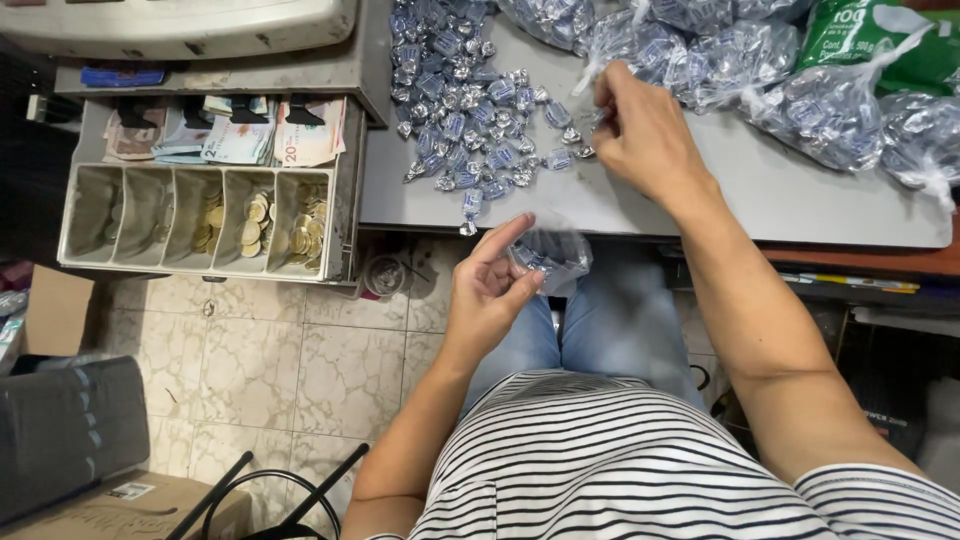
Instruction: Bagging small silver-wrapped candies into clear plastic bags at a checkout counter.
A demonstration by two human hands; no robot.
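Note:
My left hand (487,285) holds a small clear plastic bag (555,255) with a few wrapped candies inside, below the counter's front edge. My right hand (640,130) rests on the grey counter (780,195), its fingers pinched on wrapped candies at the right edge of a loose pile of blue-and-silver wrapped candies (470,100). The pile spreads over the counter's left part.
Several tied clear bags of candies (800,95) and a green packet (880,35) lie along the counter's back right. An open cash drawer (215,190) with banknotes and coins sticks out at left. A tiled floor (300,370), a dark box and cables are below.

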